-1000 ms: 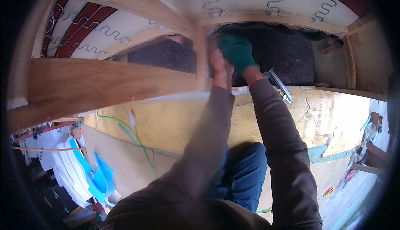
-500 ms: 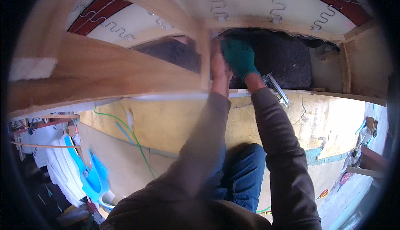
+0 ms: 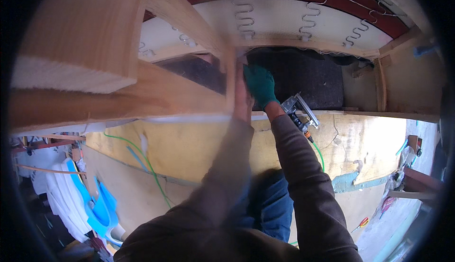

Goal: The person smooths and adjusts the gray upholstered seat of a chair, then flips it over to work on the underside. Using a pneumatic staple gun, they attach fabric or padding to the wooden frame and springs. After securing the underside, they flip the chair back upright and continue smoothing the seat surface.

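My left hand (image 3: 242,93), bare and smeared by motion, reaches up beside a short wooden upright (image 3: 231,79) of a furniture frame. Its fingers are mostly hidden. Right against it is my right hand (image 3: 259,84) in a teal work glove, closed, at the edge of the black fabric (image 3: 308,79) inside the frame. What its fingers grip cannot be made out. Just right of my right wrist, a silver and black air staple gun (image 3: 301,111) lies tilted over the frame's front rail (image 3: 369,113), apart from my fingers. A green air hose (image 3: 318,154) runs from its orange-collared end.
Large wooden beams (image 3: 76,39) fill the upper left. Zigzag springs (image 3: 244,18) span a white and dark red panel behind. Below the rail lies a yellowish board (image 3: 208,141). White and blue sheet pieces (image 3: 105,205) are at lower left; a red-and-yellow-handled tool (image 3: 363,222) is at lower right.
The view has shifted, bringing the upper-left beam closer. Both hands stay together at the upright, slightly lower and left in the picture. More of the staple gun and its hose now shows.
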Demonstrator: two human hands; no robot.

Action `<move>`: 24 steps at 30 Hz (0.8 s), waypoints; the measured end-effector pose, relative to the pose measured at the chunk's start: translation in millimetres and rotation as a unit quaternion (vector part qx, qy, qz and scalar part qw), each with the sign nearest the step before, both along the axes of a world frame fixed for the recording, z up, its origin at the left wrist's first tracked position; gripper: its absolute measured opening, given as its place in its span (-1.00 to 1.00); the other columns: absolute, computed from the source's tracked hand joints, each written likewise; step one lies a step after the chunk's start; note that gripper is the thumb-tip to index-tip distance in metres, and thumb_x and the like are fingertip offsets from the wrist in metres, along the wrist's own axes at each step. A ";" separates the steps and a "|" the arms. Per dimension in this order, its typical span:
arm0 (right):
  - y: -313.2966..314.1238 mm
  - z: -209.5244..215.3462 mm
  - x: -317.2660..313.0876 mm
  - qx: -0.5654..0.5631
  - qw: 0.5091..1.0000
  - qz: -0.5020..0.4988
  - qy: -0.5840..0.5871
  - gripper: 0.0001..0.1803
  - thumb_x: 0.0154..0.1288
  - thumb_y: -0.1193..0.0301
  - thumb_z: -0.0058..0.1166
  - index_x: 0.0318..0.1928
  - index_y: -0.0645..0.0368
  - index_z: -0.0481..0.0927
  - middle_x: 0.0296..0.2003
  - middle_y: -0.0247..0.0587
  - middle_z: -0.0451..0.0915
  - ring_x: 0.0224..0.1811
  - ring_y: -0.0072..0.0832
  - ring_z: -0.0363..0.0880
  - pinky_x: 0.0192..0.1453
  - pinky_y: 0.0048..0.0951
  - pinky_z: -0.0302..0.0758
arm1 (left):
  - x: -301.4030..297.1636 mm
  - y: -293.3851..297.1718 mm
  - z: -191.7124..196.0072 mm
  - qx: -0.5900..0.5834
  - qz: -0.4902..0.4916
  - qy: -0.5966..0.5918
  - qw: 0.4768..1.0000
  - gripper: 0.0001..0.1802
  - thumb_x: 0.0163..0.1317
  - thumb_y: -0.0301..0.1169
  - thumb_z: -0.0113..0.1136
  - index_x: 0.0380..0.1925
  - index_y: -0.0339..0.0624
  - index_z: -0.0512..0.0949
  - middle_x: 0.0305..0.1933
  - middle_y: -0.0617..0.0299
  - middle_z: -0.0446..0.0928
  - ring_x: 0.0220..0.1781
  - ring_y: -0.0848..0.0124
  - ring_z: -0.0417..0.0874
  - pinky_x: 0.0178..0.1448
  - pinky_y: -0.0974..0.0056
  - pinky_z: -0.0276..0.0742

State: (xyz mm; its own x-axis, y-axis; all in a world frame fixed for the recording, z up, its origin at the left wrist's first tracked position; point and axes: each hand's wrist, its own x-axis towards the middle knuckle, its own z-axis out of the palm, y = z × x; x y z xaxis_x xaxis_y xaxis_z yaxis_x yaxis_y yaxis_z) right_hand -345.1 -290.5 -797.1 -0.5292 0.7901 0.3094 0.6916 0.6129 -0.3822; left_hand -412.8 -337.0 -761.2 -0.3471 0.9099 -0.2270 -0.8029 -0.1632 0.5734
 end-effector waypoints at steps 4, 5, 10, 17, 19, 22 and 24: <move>-2.5 18.5 4.0 -0.012 0.998 -0.020 0.056 -0.78 0.50 0.27 0.05 -0.09 0.02 0.72 -0.24 -0.07 0.72 -0.25 -0.01 0.70 -0.14 0.01 0.63 | 4.9 -2.6 -3.1 0.031 0.011 -0.012 0.999 -0.51 0.64 0.00 0.00 0.30 -0.11 0.52 0.20 0.21 0.61 0.22 0.35 0.62 0.33 0.22 0.58; -1.1 24.6 6.1 0.014 0.998 -0.012 0.065 -0.78 0.50 0.27 0.05 -0.09 0.03 0.72 -0.24 -0.06 0.72 -0.25 -0.02 0.71 -0.13 0.00 0.63 | 8.3 -2.5 -3.5 0.056 0.016 -0.002 0.998 -0.50 0.64 0.00 0.00 0.31 -0.11 0.51 0.20 0.22 0.61 0.23 0.36 0.62 0.33 0.23 0.57; 19.2 49.2 16.7 0.196 0.975 0.071 0.071 -0.74 0.44 0.30 0.13 0.05 0.03 0.71 -0.16 -0.05 0.74 -0.20 -0.08 0.73 -0.07 -0.06 0.66 | 23.4 -2.6 -5.5 0.055 0.087 0.084 0.991 -0.46 0.63 0.02 0.00 0.38 -0.09 0.45 0.29 0.22 0.56 0.30 0.33 0.58 0.42 0.16 0.44; 53.9 65.7 0.6 0.124 0.977 0.125 0.122 -0.71 0.40 0.37 0.18 0.09 0.11 0.70 -0.13 -0.07 0.76 -0.16 -0.21 0.77 -0.07 -0.25 0.69 | 13.7 -58.6 26.7 -0.087 0.048 0.103 0.990 -0.36 0.59 0.09 0.03 0.49 0.00 0.35 0.37 0.32 0.49 0.42 0.39 0.47 0.44 0.18 0.32; 56.7 70.6 -5.5 0.014 0.981 0.131 0.146 -0.74 0.42 0.40 0.18 0.06 0.15 0.71 -0.14 -0.12 0.77 -0.19 -0.30 0.77 -0.12 -0.31 0.69 | 10.8 -59.2 38.5 -0.084 0.029 0.158 0.983 -0.37 0.58 0.09 0.03 0.48 0.03 0.36 0.39 0.34 0.47 0.38 0.40 0.48 0.42 0.21 0.32; 58.7 79.7 -12.9 -0.166 0.966 0.115 0.162 -0.76 0.47 0.43 0.14 0.06 0.20 0.70 -0.15 -0.21 0.77 -0.19 -0.41 0.76 -0.12 -0.38 0.69 | 6.4 -32.6 46.3 -0.020 0.021 0.105 0.994 -0.40 0.57 0.09 0.04 0.45 0.05 0.39 0.40 0.34 0.45 0.33 0.41 0.51 0.36 0.25 0.33; 60.7 85.1 -13.0 -0.226 0.954 0.119 0.158 -0.75 0.51 0.43 0.12 0.09 0.22 0.69 -0.17 -0.26 0.77 -0.15 -0.44 0.75 -0.09 -0.42 0.68 | 3.5 -10.9 46.0 0.015 0.032 0.043 0.998 -0.41 0.57 0.09 0.04 0.43 0.06 0.42 0.40 0.33 0.44 0.32 0.41 0.50 0.33 0.27 0.35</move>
State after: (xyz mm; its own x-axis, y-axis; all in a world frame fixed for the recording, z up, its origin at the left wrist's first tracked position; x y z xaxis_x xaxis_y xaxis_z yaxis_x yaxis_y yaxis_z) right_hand -358.1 -229.8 -712.0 -0.6465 0.7499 0.1406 0.3594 0.4618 -0.8109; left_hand -409.3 -347.8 -715.2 -0.4214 0.8914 -0.1668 -0.7384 -0.2305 0.6337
